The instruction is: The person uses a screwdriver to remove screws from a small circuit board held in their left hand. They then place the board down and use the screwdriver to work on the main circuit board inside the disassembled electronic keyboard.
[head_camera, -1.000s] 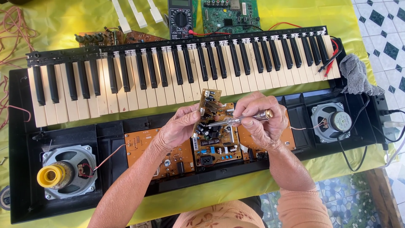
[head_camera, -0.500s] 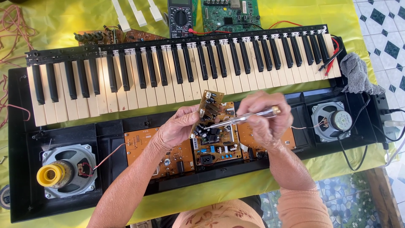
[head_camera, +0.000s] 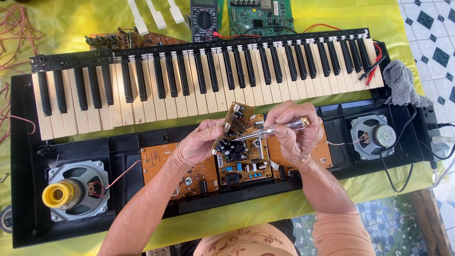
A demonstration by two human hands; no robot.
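Head view: a small circuit board (head_camera: 233,127) is held up over the middle of an opened keyboard case (head_camera: 23,189). The board is tilted, its long axis running from lower left, by the left hand's thumb, up and to the right toward the keys (head_camera: 189,90). Its parts-covered face is turned toward the right hand.

The left hand (head_camera: 199,144) has its grip closed on the board, thumb and fingers pinching the lower left edge. The right hand (head_camera: 294,130) has its grip closed around a silver tool (head_camera: 270,130) with a brass-coloured end. The tool lies nearly level, its long axis running from the brass end at the right of that grip down slightly to the left, where its tip meets the board.

Just below both grips, orange boards (head_camera: 189,170) sit in the case. Well off to the left of the left grip is a speaker (head_camera: 76,189) with a yellow centre, and off to the right of the right grip is a second speaker (head_camera: 374,137). A grey rag (head_camera: 400,85) lies further right on the yellow-covered worktop (head_camera: 61,19).

The tool's tip is hard to make out against the board, and the right hand's fingers hide part of its shaft.
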